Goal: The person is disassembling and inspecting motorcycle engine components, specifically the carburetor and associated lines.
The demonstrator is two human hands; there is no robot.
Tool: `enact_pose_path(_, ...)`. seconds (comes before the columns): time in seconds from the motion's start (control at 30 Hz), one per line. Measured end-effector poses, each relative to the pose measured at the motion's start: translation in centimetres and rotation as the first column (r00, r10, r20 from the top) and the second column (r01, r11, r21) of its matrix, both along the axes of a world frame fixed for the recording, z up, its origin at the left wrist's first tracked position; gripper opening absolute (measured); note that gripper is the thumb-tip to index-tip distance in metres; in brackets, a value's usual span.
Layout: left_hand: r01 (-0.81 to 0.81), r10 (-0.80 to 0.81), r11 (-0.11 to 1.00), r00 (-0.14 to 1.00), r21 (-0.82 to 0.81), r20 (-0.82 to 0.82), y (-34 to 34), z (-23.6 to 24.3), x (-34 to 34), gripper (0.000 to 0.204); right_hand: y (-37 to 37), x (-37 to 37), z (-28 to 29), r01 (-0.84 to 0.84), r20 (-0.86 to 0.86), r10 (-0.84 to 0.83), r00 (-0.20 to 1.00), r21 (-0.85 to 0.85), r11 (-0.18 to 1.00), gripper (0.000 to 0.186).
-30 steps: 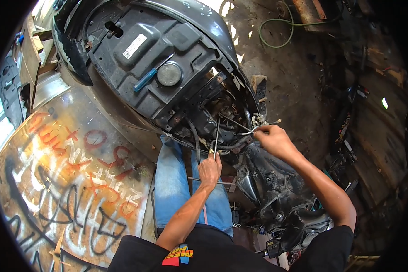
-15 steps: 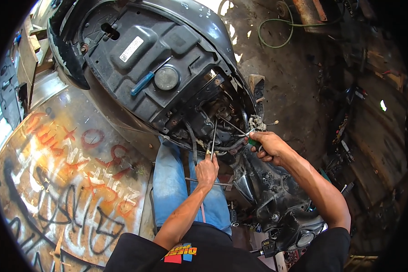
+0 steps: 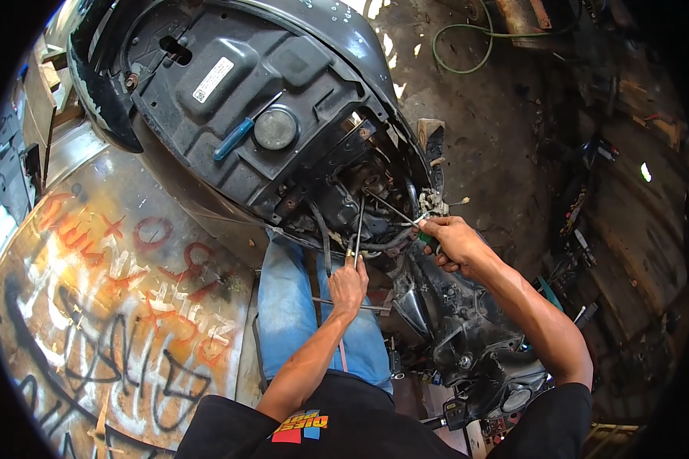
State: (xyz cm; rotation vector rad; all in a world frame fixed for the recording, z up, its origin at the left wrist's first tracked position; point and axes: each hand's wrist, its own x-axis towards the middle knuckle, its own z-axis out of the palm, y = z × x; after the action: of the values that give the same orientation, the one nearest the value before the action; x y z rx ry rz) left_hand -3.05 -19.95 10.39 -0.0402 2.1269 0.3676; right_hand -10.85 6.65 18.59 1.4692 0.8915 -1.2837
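Below the open bay (image 3: 337, 177) of a scooter body, my left hand (image 3: 347, 288) is closed around the lower end of a thin metal rod (image 3: 360, 223). The rod's upper end reaches in among dark engine parts. From the right, my right hand (image 3: 458, 243) grips a screwdriver (image 3: 394, 208) by its green handle, mostly hidden by the fingers. Its shaft slants up and left into the same bay, where the two tips come close together. A black hose (image 3: 321, 229) hangs left of the rod.
A blue-handled screwdriver (image 3: 234, 139) lies on the black plastic underseat tray (image 3: 207, 126) beside a round cap (image 3: 275, 128). Dark scooter parts (image 3: 467, 344) are at lower right. A painted metal panel (image 3: 130, 306) stands left; a green hose (image 3: 467, 70) lies on the floor.
The scooter body sits slightly further left in the picture. Both hands keep their grips, with the tools at nearly the same angles.
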Motion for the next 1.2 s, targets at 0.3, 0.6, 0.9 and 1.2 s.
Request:
enact_pose_path(0.3, 0.017, -0.017, 1.0, 1.0, -0.004, 0.007, -0.2, -0.2, 0.1, 0.039, -0.2, -0.8, -0.2, -0.026, 0.026, 0.025, 0.999, 0.0, 1.0, 0.032)
enact_pose_path(0.6, -0.064, 0.063, 0.998, 0.998, -0.018, -0.03, -0.1, -0.2, 2.0, 0.038, -1.6, 0.4, 1.5, -0.776, -0.248, 0.965, 0.082, 0.591, 0.218, 0.024)
enact_pose_path(0.9, -0.036, 0.036, 0.999, 0.999, 0.011, -0.04, -0.1, -0.1, 1.9, 0.038, -2.6, -0.9, 2.1, -0.555, -0.177, 0.977, -0.114, 0.828, 0.085, 0.027)
enact_pose_path(1.2, -0.044, 0.044, 0.999, 0.999, 0.001, -0.014, 0.1, -0.1, 1.6, 0.038, -2.2, 0.2, 2.2, -0.62, -0.086, 0.988, 0.131, 0.77, 0.149, 0.027)
